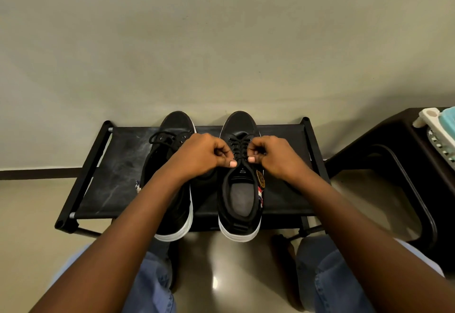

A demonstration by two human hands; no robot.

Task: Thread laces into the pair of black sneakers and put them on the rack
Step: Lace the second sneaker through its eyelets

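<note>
Frame centre: left hand (205,156) and right hand (269,156) are pinching black laces (240,146) on right black white-soled sneaker (240,189), sitting on black fabric rack (118,165).

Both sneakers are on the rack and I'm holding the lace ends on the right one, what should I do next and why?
Probably pull both ends snug and tie them. The left hand and right hand each pinch a lace end at the right sneaker, whose eyelets look threaded.
</note>
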